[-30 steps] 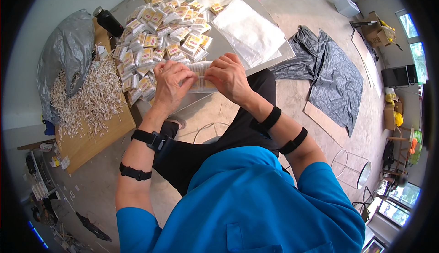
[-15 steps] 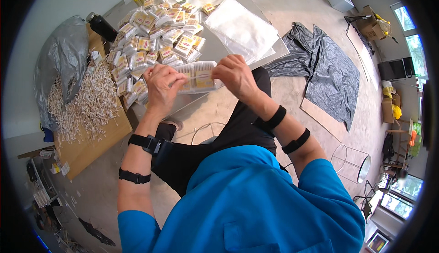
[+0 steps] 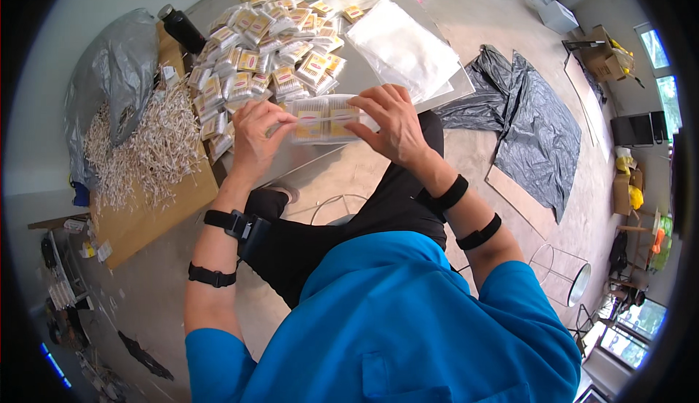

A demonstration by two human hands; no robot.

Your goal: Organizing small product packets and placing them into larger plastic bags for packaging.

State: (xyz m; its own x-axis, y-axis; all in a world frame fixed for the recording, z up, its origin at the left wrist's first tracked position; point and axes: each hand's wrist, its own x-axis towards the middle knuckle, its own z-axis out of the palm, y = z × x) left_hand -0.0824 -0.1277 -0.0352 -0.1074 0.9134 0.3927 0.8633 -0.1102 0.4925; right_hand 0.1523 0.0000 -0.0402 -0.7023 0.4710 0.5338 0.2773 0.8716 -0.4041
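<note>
In front of me I hold a clear plastic bag (image 3: 318, 124) with several small packs of cotton swabs inside, each with a yellow and white label. My left hand (image 3: 256, 132) pinches the bag's left end between thumb and fingertips. At the other end, my right hand (image 3: 397, 128) grips the bag, its fingers over the far side and its thumb lower on the near side. Just beyond the bag, a heap of cotton swab packs (image 3: 251, 61) covers part of the grey table (image 3: 357, 64).
Flat clear bags (image 3: 408, 50) lie stacked on the table's right. Loose cotton swabs (image 3: 142, 148) spread over a brown board (image 3: 164, 210) at left, beside a grey plastic sack (image 3: 109, 61). A black bottle (image 3: 182, 29) stands behind them. Black plastic sheeting (image 3: 539, 126) lies on the floor at right.
My right hand has changed from a close pinch at the bag's right edge to a wider grip, thumb and fingers apart. The left hand keeps its pinch. The whole view has shifted slightly.
</note>
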